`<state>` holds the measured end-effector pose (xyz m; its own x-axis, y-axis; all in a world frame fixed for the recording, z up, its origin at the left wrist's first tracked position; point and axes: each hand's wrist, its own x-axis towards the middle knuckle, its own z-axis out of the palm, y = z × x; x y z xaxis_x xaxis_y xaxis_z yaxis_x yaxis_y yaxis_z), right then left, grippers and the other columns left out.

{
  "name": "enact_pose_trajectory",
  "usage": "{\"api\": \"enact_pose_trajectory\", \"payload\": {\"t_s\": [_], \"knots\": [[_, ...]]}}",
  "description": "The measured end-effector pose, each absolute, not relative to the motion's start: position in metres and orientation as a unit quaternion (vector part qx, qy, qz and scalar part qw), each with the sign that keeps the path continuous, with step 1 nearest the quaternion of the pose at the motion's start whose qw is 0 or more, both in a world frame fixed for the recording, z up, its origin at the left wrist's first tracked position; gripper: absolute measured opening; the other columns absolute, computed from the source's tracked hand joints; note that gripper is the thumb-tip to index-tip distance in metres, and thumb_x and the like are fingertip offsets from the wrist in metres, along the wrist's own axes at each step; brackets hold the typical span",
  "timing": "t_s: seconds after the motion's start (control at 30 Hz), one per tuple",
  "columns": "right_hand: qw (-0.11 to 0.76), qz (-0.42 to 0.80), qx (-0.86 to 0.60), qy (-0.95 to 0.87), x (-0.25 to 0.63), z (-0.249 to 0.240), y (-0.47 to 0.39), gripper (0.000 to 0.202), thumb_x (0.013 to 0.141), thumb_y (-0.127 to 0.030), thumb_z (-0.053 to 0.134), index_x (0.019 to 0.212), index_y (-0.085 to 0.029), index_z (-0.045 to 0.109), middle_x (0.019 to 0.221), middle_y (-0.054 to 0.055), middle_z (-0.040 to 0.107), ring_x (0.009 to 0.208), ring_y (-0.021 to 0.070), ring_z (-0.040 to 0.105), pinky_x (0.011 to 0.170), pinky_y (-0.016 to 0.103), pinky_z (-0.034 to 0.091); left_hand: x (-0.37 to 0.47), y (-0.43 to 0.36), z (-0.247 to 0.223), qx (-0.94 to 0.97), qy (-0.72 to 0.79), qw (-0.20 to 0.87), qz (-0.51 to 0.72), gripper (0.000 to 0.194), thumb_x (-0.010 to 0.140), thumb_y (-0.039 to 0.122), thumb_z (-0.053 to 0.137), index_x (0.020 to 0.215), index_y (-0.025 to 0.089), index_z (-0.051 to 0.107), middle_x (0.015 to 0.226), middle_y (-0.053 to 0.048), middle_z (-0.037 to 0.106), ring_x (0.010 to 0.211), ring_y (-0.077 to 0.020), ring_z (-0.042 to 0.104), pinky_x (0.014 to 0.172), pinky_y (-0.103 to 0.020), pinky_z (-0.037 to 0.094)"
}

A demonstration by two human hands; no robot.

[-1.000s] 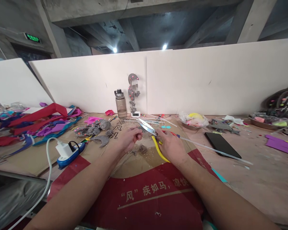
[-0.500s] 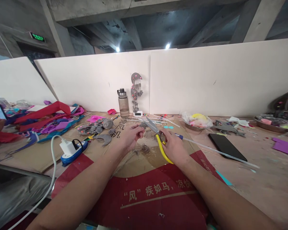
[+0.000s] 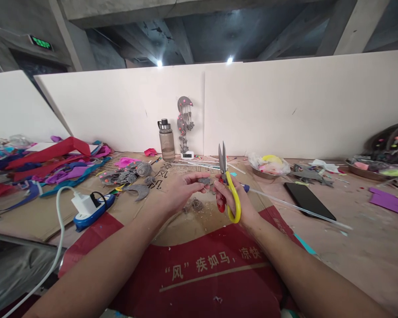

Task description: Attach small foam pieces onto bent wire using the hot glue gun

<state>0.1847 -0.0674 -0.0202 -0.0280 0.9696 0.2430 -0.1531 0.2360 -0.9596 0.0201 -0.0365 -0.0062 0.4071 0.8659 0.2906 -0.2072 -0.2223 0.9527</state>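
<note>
My left hand (image 3: 185, 191) pinches a small grey piece (image 3: 204, 180) between thumb and fingers, above the cardboard sheet. My right hand (image 3: 234, 198) is closed on scissors (image 3: 232, 190) with yellow and red handles, their blades pointing up and slightly parted. The right fingertips come near the grey piece; whether they touch it is unclear. Below and between the hands lies a small tangle of grey yarn (image 3: 197, 204) on the cardboard (image 3: 172, 229). Grey felt pieces and yarn balls (image 3: 143, 169) rest to the left of my left hand.
A bottle (image 3: 166, 140), small clock (image 3: 187, 155) and grey hanging ornament (image 3: 185, 115) stand near the white board. A blue power strip (image 3: 94, 212) and coloured fabric (image 3: 66, 152) are left. Right are a black phone (image 3: 309, 201), a clear stick (image 3: 295, 206) and bowls of materials.
The scissors have turned from slanting up-left to nearly upright in my right hand. My left fingers have stretched forward, with the grey piece showing at their tips. The view has shifted slightly.
</note>
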Motion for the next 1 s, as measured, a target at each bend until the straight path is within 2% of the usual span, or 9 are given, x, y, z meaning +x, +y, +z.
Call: {"api": "enact_pose_trajectory", "payload": {"t_s": [0.2, 0.33, 0.4, 0.63, 0.77, 0.87, 1.0], "knots": [[0.602, 0.470, -0.394, -0.512, 0.1862, -0.0204, -0.0679, 0.059, 0.065, -0.049, 0.075, 0.109, -0.022, 0.046, 0.054, -0.011, 0.048, 0.039, 0.0071, 0.042, 0.036, 0.019, 0.037, 0.0210, -0.0398, -0.0043, 0.698, 0.275, 0.490, 0.443, 0.038, 0.071, 0.020, 0.072, 0.109, 0.021, 0.071, 0.097, -0.005, 0.070, 0.074, -0.0133, 0.059, 0.068, -0.025, 0.046], [0.596, 0.483, -0.393, -0.507, 0.1863, -0.0188, -0.0691, 0.057, 0.064, -0.045, 0.075, 0.106, -0.022, 0.045, 0.053, -0.012, 0.046, 0.039, 0.0075, 0.042, 0.036, 0.020, 0.039, 0.0223, -0.0385, -0.0077, 0.700, 0.297, 0.479, 0.438, 0.052, 0.069, 0.020, 0.075, 0.119, 0.019, 0.064, 0.072, 0.000, 0.063, 0.064, -0.0114, 0.055, 0.058, -0.023, 0.044], [0.595, 0.490, -0.390, -0.504, 0.1860, -0.0179, -0.0701, 0.055, 0.064, -0.045, 0.074, 0.105, -0.022, 0.044, 0.053, -0.012, 0.046, 0.040, 0.0076, 0.042, 0.036, 0.020, 0.040, 0.0230, -0.0382, -0.0083, 0.694, 0.304, 0.489, 0.431, 0.054, 0.068, 0.021, 0.076, 0.120, 0.017, 0.062, 0.067, 0.001, 0.061, 0.061, -0.0117, 0.055, 0.056, -0.023, 0.044], [0.596, 0.495, -0.389, -0.498, 0.1853, -0.0183, -0.0700, 0.053, 0.065, -0.044, 0.073, 0.104, -0.023, 0.044, 0.055, -0.012, 0.046, 0.039, 0.0074, 0.041, 0.034, 0.019, 0.037, 0.0239, -0.0399, -0.0042, 0.677, 0.316, 0.499, 0.439, 0.049, 0.062, 0.024, 0.080, 0.108, 0.016, 0.066, 0.073, -0.003, 0.067, 0.059, -0.0122, 0.057, 0.054, -0.023, 0.044], [0.614, 0.482, -0.391, -0.488, 0.1847, -0.0183, -0.0685, 0.054, 0.065, -0.044, 0.073, 0.105, -0.023, 0.045, 0.054, -0.012, 0.046, 0.037, 0.0076, 0.041, 0.032, 0.020, 0.036, 0.0231, -0.0380, -0.0050, 0.682, 0.317, 0.479, 0.452, 0.040, 0.065, 0.026, 0.078, 0.103, 0.016, 0.068, 0.073, -0.003, 0.068, 0.061, -0.0119, 0.056, 0.056, -0.023, 0.043], [0.619, 0.473, -0.388, -0.493, 0.1852, -0.0174, -0.0688, 0.054, 0.066, -0.044, 0.073, 0.105, -0.022, 0.045, 0.054, -0.012, 0.046, 0.038, 0.0083, 0.043, 0.034, 0.021, 0.038, 0.0227, -0.0366, -0.0063, 0.692, 0.305, 0.472, 0.454, 0.037, 0.068, 0.025, 0.076, 0.103, 0.017, 0.069, 0.077, -0.003, 0.068, 0.066, -0.0124, 0.057, 0.059, -0.023, 0.043], [0.611, 0.473, -0.380, -0.508, 0.1861, -0.0187, -0.0695, 0.056, 0.064, -0.042, 0.075, 0.107, -0.022, 0.045, 0.061, -0.010, 0.051, 0.039, 0.0070, 0.043, 0.034, 0.021, 0.038, 0.0229, -0.0388, -0.0050, 0.702, 0.277, 0.493, 0.432, 0.042, 0.068, 0.021, 0.075, 0.109, 0.017, 0.069, 0.090, -0.005, 0.068, 0.069, -0.0113, 0.056, 0.063, -0.024, 0.043]]}}
